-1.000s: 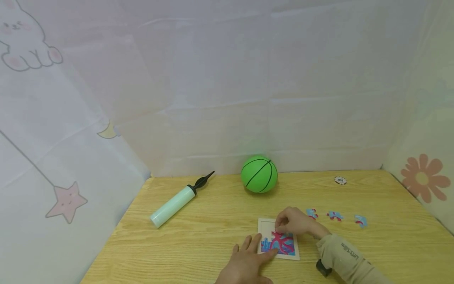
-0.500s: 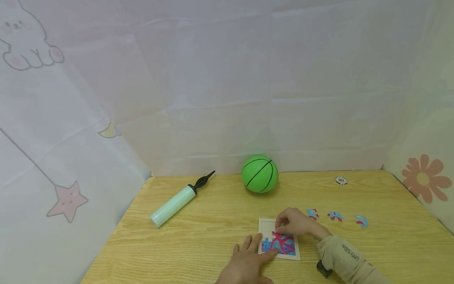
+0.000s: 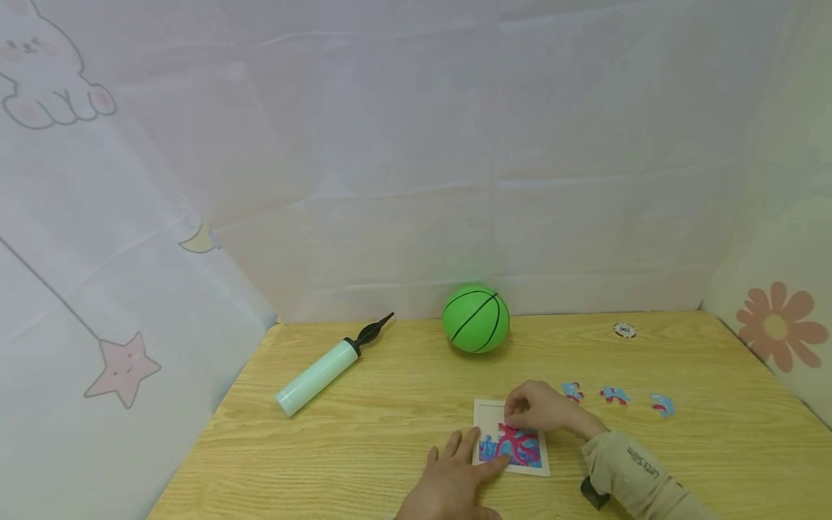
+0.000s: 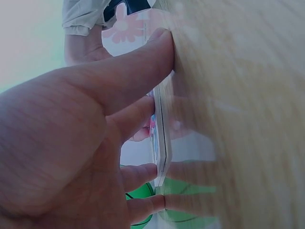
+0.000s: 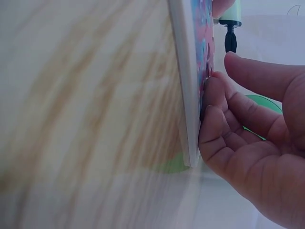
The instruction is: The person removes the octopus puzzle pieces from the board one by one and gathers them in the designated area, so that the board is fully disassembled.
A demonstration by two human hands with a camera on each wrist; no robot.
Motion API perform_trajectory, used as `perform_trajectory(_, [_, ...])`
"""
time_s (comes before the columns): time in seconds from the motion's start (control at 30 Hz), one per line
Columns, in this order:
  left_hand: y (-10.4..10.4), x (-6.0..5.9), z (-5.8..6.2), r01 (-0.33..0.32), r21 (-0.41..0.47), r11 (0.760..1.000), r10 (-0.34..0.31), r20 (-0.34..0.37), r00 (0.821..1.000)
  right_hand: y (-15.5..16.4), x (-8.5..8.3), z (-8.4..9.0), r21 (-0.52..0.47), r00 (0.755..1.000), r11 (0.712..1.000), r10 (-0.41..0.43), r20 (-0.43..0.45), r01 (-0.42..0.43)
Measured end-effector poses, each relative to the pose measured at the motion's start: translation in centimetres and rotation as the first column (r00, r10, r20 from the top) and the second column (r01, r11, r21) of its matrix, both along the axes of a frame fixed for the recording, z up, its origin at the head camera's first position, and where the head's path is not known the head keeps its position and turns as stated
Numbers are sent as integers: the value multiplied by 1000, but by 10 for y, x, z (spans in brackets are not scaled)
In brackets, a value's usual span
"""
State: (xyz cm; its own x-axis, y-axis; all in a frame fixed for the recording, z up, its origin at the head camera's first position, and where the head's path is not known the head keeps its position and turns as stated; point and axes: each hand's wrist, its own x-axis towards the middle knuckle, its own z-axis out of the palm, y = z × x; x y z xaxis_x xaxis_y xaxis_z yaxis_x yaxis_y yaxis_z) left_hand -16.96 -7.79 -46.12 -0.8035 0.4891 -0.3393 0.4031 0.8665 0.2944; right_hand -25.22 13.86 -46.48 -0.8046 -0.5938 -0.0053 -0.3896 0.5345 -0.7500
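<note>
In the head view a small jigsaw puzzle [image 3: 523, 451] of a pink octopus on blue lies in a pale frame [image 3: 482, 411]. Its lower part is filled, while the upper left shows bare backing. My left hand [image 3: 448, 480] holds the frame steady, its spread fingers along the left edge and its thumb over the lower border. Above the puzzle, my right hand [image 3: 539, 406] bends its fingers down to a pink puzzle piece [image 3: 505, 427], mostly covered by the fingertips. In the right wrist view, the curled fingers [image 5: 217, 93] touch the puzzle's surface and the thumb sits just off them.
Loose puzzle pieces [image 3: 614, 395] lie in a row to the right. A green ball [image 3: 476, 320] stands at the back of the wooden table [image 3: 390, 448]. A pale hand pump [image 3: 318, 378] lies at left, and a round chip [image 3: 625, 330] at back right.
Both hands keep their places on the puzzle. Only the right fingertips shift very slightly, and the loose pieces have not moved.
</note>
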Motion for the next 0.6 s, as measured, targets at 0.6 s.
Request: perform_trajectory(0.6, [-1,2,0,14,12,1000,-13,-30,999,0,1,-1,-10,1000,1000,-19,20,20])
